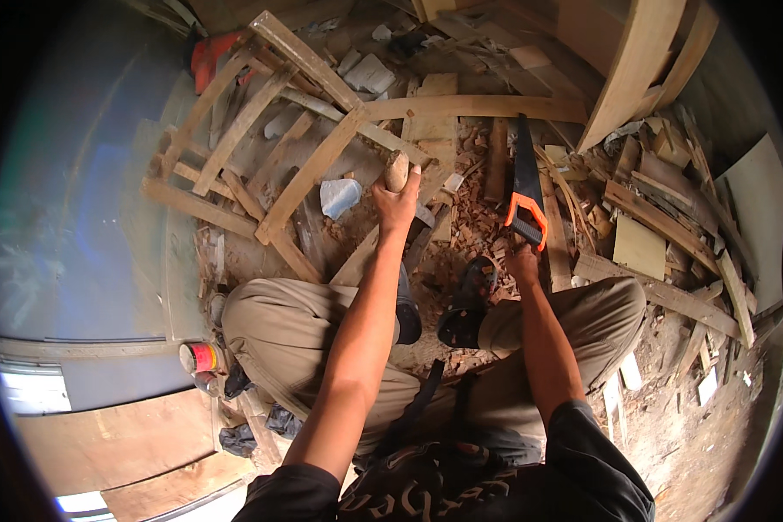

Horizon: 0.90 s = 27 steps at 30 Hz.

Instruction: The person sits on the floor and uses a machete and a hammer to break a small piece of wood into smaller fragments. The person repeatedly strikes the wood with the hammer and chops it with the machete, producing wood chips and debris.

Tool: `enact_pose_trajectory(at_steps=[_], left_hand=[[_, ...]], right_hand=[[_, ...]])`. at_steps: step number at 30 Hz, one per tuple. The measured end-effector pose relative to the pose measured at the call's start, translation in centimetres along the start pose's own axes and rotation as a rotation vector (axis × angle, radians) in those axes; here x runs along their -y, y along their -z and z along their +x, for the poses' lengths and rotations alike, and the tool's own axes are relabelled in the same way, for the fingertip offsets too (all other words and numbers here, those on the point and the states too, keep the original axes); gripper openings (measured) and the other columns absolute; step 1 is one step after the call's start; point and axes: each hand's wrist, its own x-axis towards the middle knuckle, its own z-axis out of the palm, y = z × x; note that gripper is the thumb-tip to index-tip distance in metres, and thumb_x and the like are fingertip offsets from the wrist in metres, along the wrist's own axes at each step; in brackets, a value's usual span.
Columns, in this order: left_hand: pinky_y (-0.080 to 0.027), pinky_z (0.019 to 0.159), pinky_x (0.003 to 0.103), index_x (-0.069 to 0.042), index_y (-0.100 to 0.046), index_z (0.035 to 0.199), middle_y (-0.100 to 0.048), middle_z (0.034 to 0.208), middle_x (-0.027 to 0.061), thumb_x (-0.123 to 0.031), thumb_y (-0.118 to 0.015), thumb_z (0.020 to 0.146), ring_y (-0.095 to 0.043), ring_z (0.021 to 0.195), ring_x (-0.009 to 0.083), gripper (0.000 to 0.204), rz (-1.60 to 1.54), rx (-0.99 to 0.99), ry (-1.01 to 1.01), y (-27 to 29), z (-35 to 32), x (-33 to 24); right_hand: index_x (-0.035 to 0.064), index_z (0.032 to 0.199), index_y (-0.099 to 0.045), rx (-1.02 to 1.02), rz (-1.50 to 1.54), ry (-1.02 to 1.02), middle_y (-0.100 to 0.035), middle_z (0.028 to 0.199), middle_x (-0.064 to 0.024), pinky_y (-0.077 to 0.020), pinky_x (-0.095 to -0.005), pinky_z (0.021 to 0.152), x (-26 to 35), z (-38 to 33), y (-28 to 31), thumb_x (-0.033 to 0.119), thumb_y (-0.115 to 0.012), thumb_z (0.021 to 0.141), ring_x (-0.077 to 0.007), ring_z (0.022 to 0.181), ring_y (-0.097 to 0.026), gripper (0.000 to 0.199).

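Wrapped round a wooden-handled tool [397, 173], my left hand [395, 207] is closed, the rounded handle end standing up out of the fist. A grey metal piece [424, 216] just beyond the hand looks like its head, partly hidden. My right hand [522, 264] is at the near end of a handsaw [525, 165] with an orange and black handle. The saw's dark blade points away from me. The fingers of that hand are mostly hidden under the handle, closed against it. Between my hands, brown wood chips [476, 196] cover the floor.
A wooden frame [309, 178] lies at the far left, with a red object [213, 59] behind it. Wood offcuts [661, 217] pile up at the right, beside leaning boards [639, 70]. A long curved plank [478, 107] crosses ahead. A can [198, 357] stands left.
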Motion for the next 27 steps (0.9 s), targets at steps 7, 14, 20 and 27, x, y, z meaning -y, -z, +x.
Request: enact_pose_trajectory(at_steps=[7, 14, 20, 27], left_hand=[[-0.053, 0.063, 0.038, 0.002, -0.070, 0.091, -0.071, 0.077, 0.0114, -0.021, -0.075, 0.085, -0.070, 0.070, 0.0235, 0.025, 0.149, -0.017, -0.118, -0.1, -0.8, -0.2], [-0.051, 0.065, 0.036, 0.002, -0.071, 0.090, -0.071, 0.077, 0.0087, -0.018, -0.074, 0.085, -0.067, 0.075, 0.0140, 0.021, 0.067, 0.087, -0.110, -1.9, -2.5, -2.5], [-0.053, 0.062, 0.037, 0.002, -0.071, 0.091, -0.072, 0.076, 0.0137, -0.017, -0.073, 0.082, -0.071, 0.069, 0.0191, 0.021, 0.077, 0.070, -0.133, -1.7, -2.5, -2.3], [-0.055, 0.072, 0.036, 0.001, -0.072, 0.104, -0.074, 0.088, 0.0138, -0.016, -0.075, 0.083, -0.072, 0.083, 0.0191, 0.027, 0.053, 0.106, -0.059, -1.6, -2.6, -2.9]], right_hand=[[0.0004, 0.093, -0.060, 0.705, 0.943, -0.543, -0.059, 0.073, -0.0094, -0.0523, -0.0402, 0.057, 3.4, -2.8, 3.8, 0.030, -0.056, 0.102, -0.0236, 0.062, -0.061, 0.031], [0.0030, 0.094, -0.056, 0.660, 0.866, -0.079, -0.054, 0.073, -0.0016, -0.0401, -0.0271, 0.050, 10.2, -15.2, 14.0, 0.023, -0.056, 0.103, -0.0098, 0.058, -0.048, 0.022], [-0.0003, 0.082, -0.057, 0.276, 0.385, 0.318, -0.050, 0.062, -0.0035, -0.0382, -0.0324, 0.049, 16.5, -17.0, 23.1, 0.049, -0.042, 0.107, -0.0128, 0.055, -0.048, 0.057], [-0.0086, 0.099, -0.058, 0.103, 0.126, 0.742, -0.056, 0.054, -0.0185, -0.0443, -0.0437, 0.045, 19.1, -18.1, 24.7, 0.027, -0.051, 0.106, -0.0327, 0.047, -0.063, 0.037]])
